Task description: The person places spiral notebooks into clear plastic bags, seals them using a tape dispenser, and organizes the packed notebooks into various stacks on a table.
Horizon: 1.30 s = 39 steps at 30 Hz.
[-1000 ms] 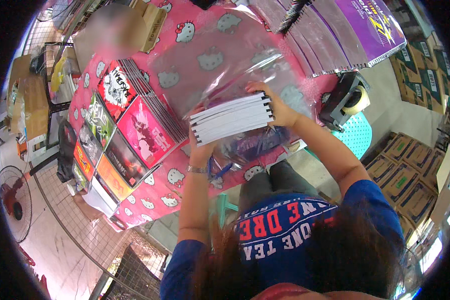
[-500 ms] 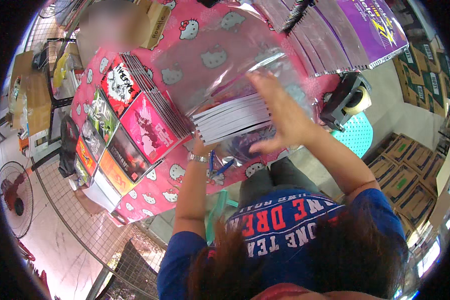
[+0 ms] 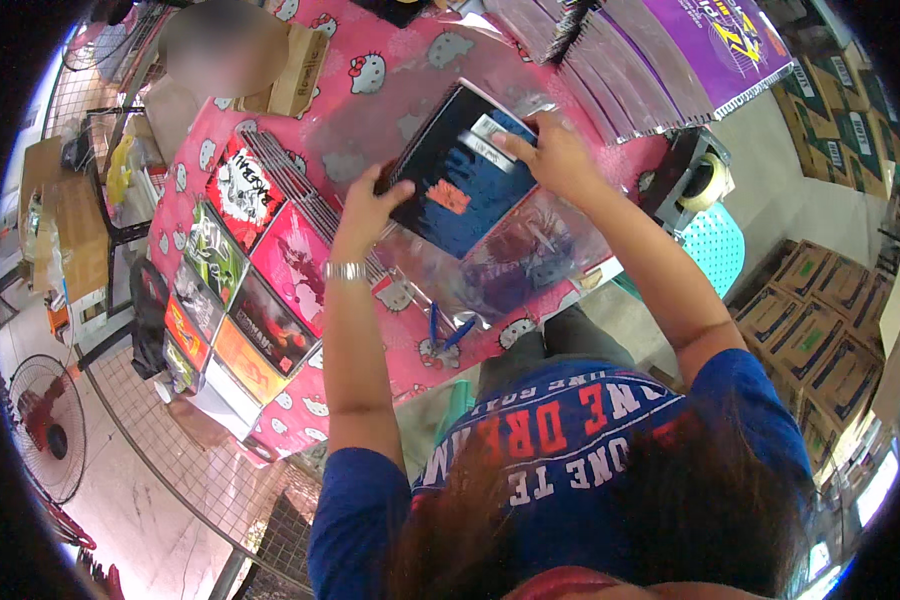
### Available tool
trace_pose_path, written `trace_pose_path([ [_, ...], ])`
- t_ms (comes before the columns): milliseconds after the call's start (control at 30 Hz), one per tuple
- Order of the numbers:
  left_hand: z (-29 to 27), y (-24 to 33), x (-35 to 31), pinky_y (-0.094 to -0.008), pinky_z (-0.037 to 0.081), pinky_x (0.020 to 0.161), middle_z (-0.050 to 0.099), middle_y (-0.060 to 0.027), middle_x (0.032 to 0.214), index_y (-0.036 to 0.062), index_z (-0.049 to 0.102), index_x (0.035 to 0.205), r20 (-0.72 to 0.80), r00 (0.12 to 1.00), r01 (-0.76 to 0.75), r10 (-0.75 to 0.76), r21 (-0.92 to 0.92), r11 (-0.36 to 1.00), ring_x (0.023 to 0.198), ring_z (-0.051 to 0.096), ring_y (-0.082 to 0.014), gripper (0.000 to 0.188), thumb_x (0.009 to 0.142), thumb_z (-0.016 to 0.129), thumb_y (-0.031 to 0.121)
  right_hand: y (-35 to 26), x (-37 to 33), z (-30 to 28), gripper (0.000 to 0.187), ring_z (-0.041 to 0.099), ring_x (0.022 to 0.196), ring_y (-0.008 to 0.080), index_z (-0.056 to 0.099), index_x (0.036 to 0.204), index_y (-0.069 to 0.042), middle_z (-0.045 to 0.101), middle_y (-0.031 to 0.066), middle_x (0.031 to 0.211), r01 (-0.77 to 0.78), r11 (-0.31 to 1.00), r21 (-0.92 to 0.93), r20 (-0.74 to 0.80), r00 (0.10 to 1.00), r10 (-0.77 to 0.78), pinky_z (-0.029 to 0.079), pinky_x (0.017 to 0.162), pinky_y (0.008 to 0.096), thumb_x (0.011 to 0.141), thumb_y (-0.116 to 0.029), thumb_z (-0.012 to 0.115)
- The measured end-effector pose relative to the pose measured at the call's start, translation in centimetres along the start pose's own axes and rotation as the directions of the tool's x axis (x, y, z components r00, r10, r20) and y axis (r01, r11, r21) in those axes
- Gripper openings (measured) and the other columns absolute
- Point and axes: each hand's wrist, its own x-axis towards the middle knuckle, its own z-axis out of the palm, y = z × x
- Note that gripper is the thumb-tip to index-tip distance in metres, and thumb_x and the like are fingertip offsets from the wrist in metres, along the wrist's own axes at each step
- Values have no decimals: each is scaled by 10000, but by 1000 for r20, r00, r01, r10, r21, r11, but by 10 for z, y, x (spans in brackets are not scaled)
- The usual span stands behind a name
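Pink printed tablecloth. Dark-blue notebook left of the tape dispenser, askew over clear plastic. Probably stiff, fairly light, slick-covered; best held by opposite edges. Left hand grips the edge away from the dispenser, right hand the nearer one, thumbs on cover, right elbow bent outward

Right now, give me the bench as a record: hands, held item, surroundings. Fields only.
left hand: gripping the left side of the dark notebook, thumb on cover
right hand: gripping its right side, thumb on cover
notebook pose: cover up, turned at an angle, above clear plastic; contact with plastic: cannot tell
table left: colourful notebooks
table far right: purple notebooks
table right edge: tape dispenser
table near edge: blue-handled tool
table cover: pink patterned cloth
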Motion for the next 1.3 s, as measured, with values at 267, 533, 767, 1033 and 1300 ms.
trace_pose_path([
  [267,1,-17,58,-293,447,780,655,-89,937,-41,606,1123,89,978,175,-189,141,974,829,574,-154,453,837,671,304,52,7,55,788,578,1025,390,577,1108,58,593,286,1066,-525,847,81,204,841,502,433,903,455,789,-663,552],
  [533,6,4,56,-294,456,720,655,-59,855,-49,646,1043,18,975,219,-223,132,967,753,568,-132,458,786,727,321,17,-105,59,437,533,1070,285,613,1071,-109,600,84,1027,347,936,-55,473,835,-282,419,860,433,715,-348,702],
  [767,11,-21,19,-375,449,813,632,-150,1085,-36,612,1111,-333,934,6,126,370,929,949,589,-238,505,805,702,355,42,-141,102,201,538,997,194,630,820,-144,589,-2,912,713,684,-156,618,610,-495,379,830,391,752,-333,642],
  [1033,113,-126,-179,-449,418,811,575,-177,954,12,561,967,-541,830,249,133,574,780,971,502,-362,298,798,684,225,31,-155,120,191,548,973,205,679,792,-178,605,13,891,771,628,-109,705,505,-497,381,800,410,716,-351,658],
  [1300,129,-168,-206,-448,413,776,553,-174,901,-2,540,935,-671,740,280,34,354,893,871,519,-359,293,788,687,204,20,-140,116,166,596,902,237,697,834,-161,647,53,860,770,634,-72,788,434,-437,422,741,449,724,-278,657],
])
